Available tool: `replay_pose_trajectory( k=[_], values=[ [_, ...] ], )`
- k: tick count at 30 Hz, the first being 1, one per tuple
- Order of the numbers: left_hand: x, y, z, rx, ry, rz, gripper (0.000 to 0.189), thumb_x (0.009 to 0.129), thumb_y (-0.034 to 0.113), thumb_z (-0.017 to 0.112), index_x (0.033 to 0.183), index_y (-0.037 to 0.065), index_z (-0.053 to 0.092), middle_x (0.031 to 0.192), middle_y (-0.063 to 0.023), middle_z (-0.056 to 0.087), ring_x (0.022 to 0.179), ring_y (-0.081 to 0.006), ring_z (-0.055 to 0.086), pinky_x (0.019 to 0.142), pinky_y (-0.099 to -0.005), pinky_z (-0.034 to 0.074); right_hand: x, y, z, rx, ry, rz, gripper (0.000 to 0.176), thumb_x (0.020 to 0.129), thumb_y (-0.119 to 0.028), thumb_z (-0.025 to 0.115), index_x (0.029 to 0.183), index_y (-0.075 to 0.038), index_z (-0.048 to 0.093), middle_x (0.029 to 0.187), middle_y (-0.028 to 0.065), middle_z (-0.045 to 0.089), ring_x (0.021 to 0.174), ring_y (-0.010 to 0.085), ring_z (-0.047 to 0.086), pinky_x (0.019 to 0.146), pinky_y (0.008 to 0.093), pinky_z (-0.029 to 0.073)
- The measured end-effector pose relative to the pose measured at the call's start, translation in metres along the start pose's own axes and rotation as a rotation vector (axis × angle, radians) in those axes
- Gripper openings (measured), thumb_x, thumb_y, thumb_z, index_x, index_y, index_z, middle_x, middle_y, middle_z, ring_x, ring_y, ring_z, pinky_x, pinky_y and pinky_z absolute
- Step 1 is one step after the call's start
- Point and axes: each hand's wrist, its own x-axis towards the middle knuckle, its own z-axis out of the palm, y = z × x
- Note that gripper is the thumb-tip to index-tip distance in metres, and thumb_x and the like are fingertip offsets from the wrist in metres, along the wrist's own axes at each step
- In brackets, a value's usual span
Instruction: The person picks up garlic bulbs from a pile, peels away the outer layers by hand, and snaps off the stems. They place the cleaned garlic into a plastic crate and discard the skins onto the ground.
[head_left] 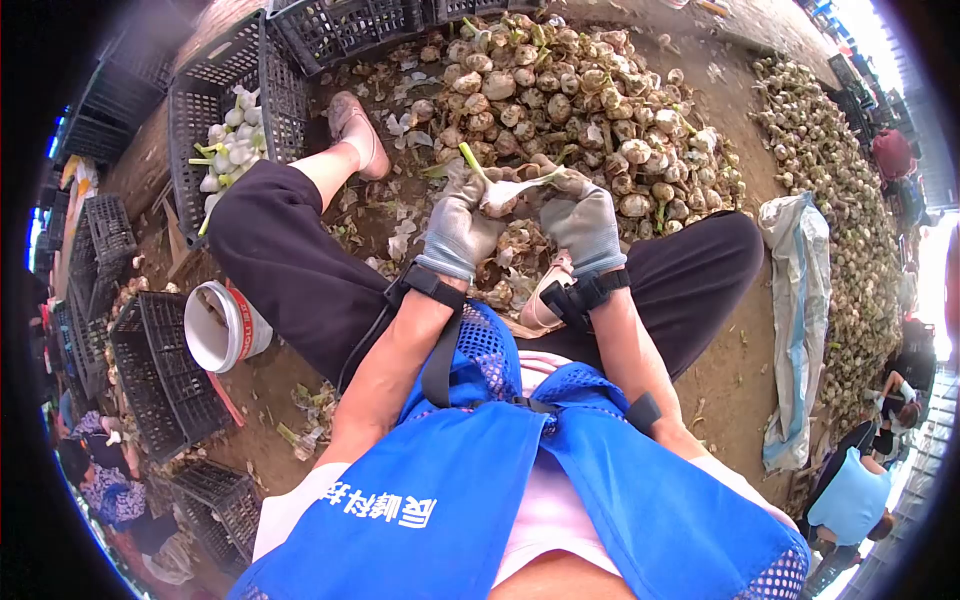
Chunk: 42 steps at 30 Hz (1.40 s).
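Between my gloved hands is a whitish garlic bulb, in front of the heap. My left hand, in a grey work glove, is closed around the bulb, and a green stem sticks up beside its fingertips. The fingers of my right hand pinch a pale strip of garlic skin or stalk that stretches from the bulb. Exactly where the strip joins the bulb is partly hidden by the fingers. Loose peel and bits of skin lie on the ground just below both hands.
A large heap of unpeeled garlic lies ahead, and a longer pile runs along the right. Cleaned bulbs sit in a black crate at the left. A white bucket, more crates and a plastic sack flank my legs. People sit farther off.
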Motion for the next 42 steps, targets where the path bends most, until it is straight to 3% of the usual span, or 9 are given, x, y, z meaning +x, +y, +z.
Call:
replay_pose_trajectory(
  k=[3, 5, 7, 15, 21, 26, 30, 36, 42],
  values=[
    [0.004, 0.007, 0.000, -0.196, 0.039, -0.044, 0.022, 0.088, 0.015, 0.047, 0.099, -0.001, 0.055, 0.099, -0.0173, 0.057, 0.096, -0.0315, 0.055, 0.083, -0.0528, 0.044, 0.000, -0.018, -0.013, 0.125, 0.109, -0.058, 0.031, 0.084, -0.004, 0.043, 0.109, 0.011, 0.053, 0.099, 0.0183, 0.060, 0.089, 0.0219, 0.058, 0.083, 0.0323, 0.047],
    [0.007, 0.008, -0.003, -0.102, -0.018, 0.006, 0.021, 0.088, 0.015, 0.047, 0.098, 0.000, 0.056, 0.102, -0.0183, 0.058, 0.101, -0.0331, 0.053, 0.088, -0.0574, 0.040, 0.006, -0.030, -0.041, 0.310, -0.347, 0.325, 0.029, 0.086, -0.006, 0.043, 0.108, 0.009, 0.055, 0.098, 0.0164, 0.061, 0.086, 0.0193, 0.058, 0.079, 0.0293, 0.049],
    [0.004, 0.008, -0.003, -0.082, 0.007, -0.001, 0.021, 0.087, 0.017, 0.048, 0.098, 0.000, 0.056, 0.103, -0.0185, 0.058, 0.102, -0.0332, 0.052, 0.090, -0.0559, 0.039, 0.010, -0.020, -0.044, -0.054, 0.130, 0.026, 0.028, 0.087, -0.007, 0.042, 0.107, 0.006, 0.057, 0.093, 0.0136, 0.062, 0.081, 0.0175, 0.058, 0.076, 0.0263, 0.050],
    [0.005, 0.019, -0.001, 0.207, -0.143, 0.144, 0.021, 0.087, 0.018, 0.055, 0.098, 0.001, 0.056, 0.105, -0.0176, 0.058, 0.100, -0.0300, 0.055, 0.090, -0.0453, 0.044, -0.015, -0.005, 0.017, -1.564, -0.020, -0.287, 0.064, 0.075, -0.012, 0.065, 0.131, -0.001, 0.036, 0.116, 0.0166, 0.054, 0.098, 0.0228, 0.057, 0.079, 0.0351, 0.048],
    [-0.017, 0.010, 0.029, 0.516, -0.159, 0.239, 0.026, 0.093, 0.020, 0.044, 0.100, -0.002, 0.057, 0.101, -0.0145, 0.061, 0.091, -0.0205, 0.059, 0.084, -0.0324, 0.047, -0.025, 0.029, 0.041, -1.996, -0.002, -0.456, 0.011, 0.072, -0.017, 0.057, 0.069, -0.007, 0.061, 0.077, 0.0091, 0.060, 0.080, 0.0279, 0.060, 0.070, 0.0385, 0.048],
    [-0.014, 0.007, 0.015, 0.802, 0.107, 0.289, 0.023, 0.090, 0.018, 0.050, 0.098, -0.002, 0.058, 0.086, -0.0073, 0.062, 0.068, -0.0114, 0.057, 0.063, -0.0232, 0.048, -0.024, 0.028, 0.040, -2.368, -0.089, -0.725, 0.010, 0.070, -0.016, 0.061, 0.073, -0.007, 0.065, 0.081, 0.0085, 0.064, 0.079, 0.0254, 0.062, 0.070, 0.0359, 0.050],
    [0.013, 0.016, -0.016, 0.422, 0.127, 0.279, 0.019, 0.088, 0.012, 0.049, 0.096, -0.003, 0.057, 0.089, -0.0135, 0.062, 0.078, -0.0222, 0.060, 0.074, -0.0326, 0.050, 0.001, 0.020, -0.008, -1.081, -0.207, -0.294, 0.020, 0.072, -0.004, 0.061, 0.090, -0.005, 0.068, 0.093, 0.0106, 0.066, 0.083, 0.0200, 0.064, 0.075, 0.0270, 0.050],
    [0.004, 0.021, 0.001, 0.257, -0.018, 0.198, 0.023, 0.091, 0.013, 0.043, 0.098, -0.005, 0.055, 0.103, -0.0190, 0.058, 0.097, -0.0285, 0.057, 0.089, -0.0398, 0.044, -0.006, 0.013, 0.006, -1.116, 0.022, -0.087, 0.055, 0.080, -0.023, 0.067, 0.123, 0.005, 0.046, 0.106, 0.0099, 0.059, 0.089, 0.0141, 0.057, 0.080, 0.0244, 0.046],
    [-0.005, 0.014, 0.016, 0.603, 0.034, 0.295, 0.019, 0.091, 0.014, 0.046, 0.096, -0.001, 0.057, 0.090, -0.0097, 0.061, 0.078, -0.0168, 0.058, 0.069, -0.0282, 0.048, -0.010, 0.021, 0.034, -0.740, 0.103, 0.041, 0.030, 0.082, -0.023, 0.065, 0.101, -0.001, 0.059, 0.086, 0.0034, 0.063, 0.068, 0.0088, 0.059, 0.057, 0.0209, 0.046]
  ],
)
